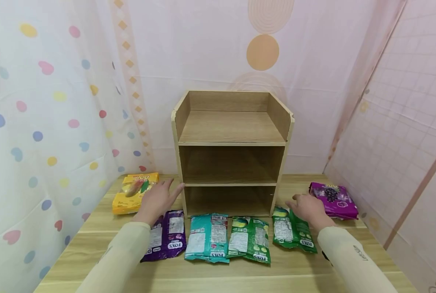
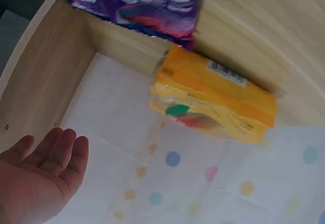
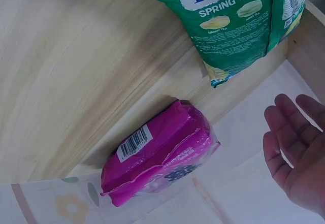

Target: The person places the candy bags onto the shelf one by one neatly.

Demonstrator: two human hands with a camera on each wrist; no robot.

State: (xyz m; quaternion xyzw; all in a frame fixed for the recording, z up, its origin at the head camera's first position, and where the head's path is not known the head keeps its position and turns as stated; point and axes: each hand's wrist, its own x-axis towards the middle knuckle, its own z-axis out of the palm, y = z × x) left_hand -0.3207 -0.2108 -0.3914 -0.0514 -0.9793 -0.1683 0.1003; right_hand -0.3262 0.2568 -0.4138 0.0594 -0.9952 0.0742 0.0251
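Observation:
My left hand (image 1: 158, 200) hovers beside the shelf's left side, fingers extended and holding nothing. Close by are a yellow candy bag (image 1: 131, 194) with mango pictures and a purple Fox's candy bag (image 1: 168, 236). Between the shelf and the right-hand magenta candy bag (image 1: 333, 200), with grapes on it, my right hand (image 1: 307, 208) reaches forward over a green Fox's candy bag (image 1: 291, 231). Its fingers are loosely bent around nothing, as the right wrist view shows. That view reads "Spring Tea" on the green bag (image 3: 228, 26).
A wooden shelf unit (image 1: 232, 143) with bare tiers stands at the table's back middle. In front of it lie a teal candy bag (image 1: 207, 238) and another green candy bag (image 1: 250, 240). Patterned curtains (image 1: 56, 122) hang behind and at both sides of the wooden table (image 1: 218, 280).

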